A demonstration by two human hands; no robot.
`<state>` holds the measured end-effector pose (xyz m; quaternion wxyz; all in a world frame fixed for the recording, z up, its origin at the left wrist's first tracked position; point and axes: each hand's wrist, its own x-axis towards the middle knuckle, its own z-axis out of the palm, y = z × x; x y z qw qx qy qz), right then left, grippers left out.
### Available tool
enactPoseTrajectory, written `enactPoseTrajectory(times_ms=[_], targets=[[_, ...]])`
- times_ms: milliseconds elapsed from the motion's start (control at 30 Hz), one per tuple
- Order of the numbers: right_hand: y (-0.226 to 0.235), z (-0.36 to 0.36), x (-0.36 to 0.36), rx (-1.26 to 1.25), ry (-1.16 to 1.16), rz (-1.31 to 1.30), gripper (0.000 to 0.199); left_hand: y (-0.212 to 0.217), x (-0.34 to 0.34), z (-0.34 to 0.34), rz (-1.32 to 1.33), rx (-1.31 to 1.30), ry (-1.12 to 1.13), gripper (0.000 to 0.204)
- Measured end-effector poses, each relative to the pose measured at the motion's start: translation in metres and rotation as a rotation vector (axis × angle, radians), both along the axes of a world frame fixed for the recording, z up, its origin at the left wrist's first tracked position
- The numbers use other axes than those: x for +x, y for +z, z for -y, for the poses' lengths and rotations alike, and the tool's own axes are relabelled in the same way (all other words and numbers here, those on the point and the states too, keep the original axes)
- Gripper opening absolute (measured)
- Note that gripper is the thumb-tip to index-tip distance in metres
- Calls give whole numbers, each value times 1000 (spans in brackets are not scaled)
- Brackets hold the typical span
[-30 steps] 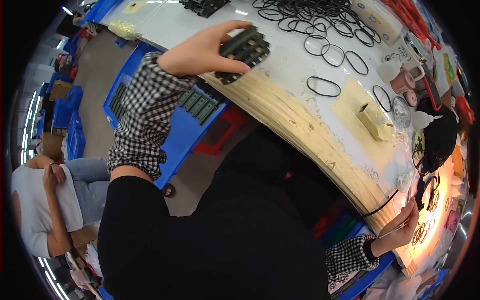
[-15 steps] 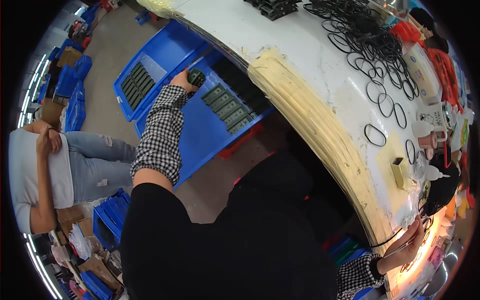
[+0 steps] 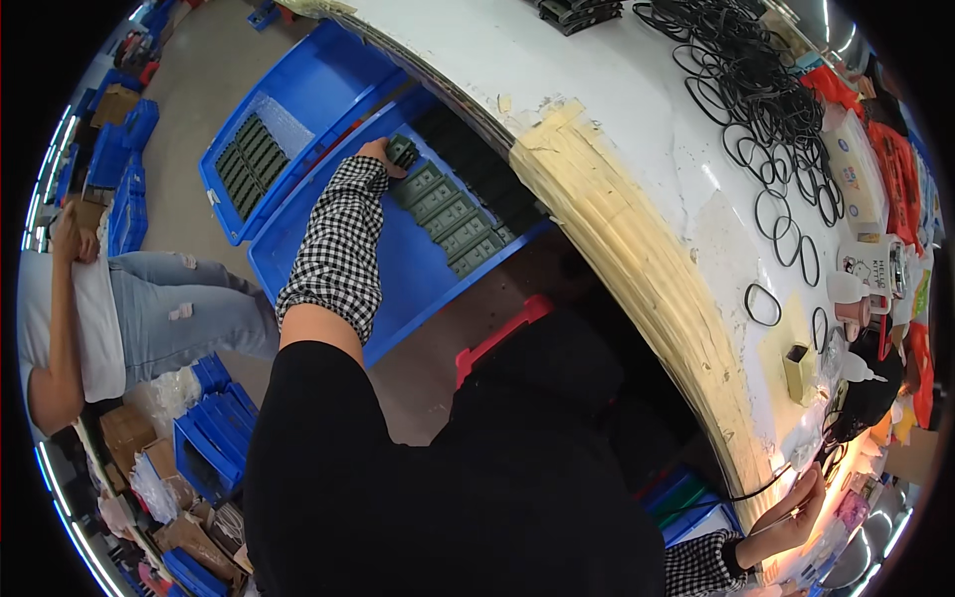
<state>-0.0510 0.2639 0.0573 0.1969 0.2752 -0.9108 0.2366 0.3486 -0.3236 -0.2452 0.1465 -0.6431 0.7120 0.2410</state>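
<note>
My left hand reaches into a blue plastic bin and grips a dark green block-shaped part at the head of a row. Beside it, several similar green parts lie in rows on the bin's floor. My right hand is raised at the table's near right edge, with fingers pinched around a thin pale stick-like tool. The tool's exact kind is too small to make out. Both arms wear black-and-white checked sleeves.
The white table holds black rubber rings, a small tan box and squeeze bottles. Tan tape covers its edge. Another blue bin adjoins mine. A person in jeans stands at left, near a red stool.
My left hand has lowered the green part from above the bin to the end of the row. The right hand has shifted slightly down and left, still pinching the tool.
</note>
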Motion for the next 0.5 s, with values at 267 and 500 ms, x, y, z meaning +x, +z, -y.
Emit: enactPoseTrajectory(times_ms=[267,500], targets=[[-1,22,8,50,43,-54,22,0,-6,0,-108,32,-68,96],[0,20,11,73,-5,-48,22,11,9,20,-255,84,-12,97]])
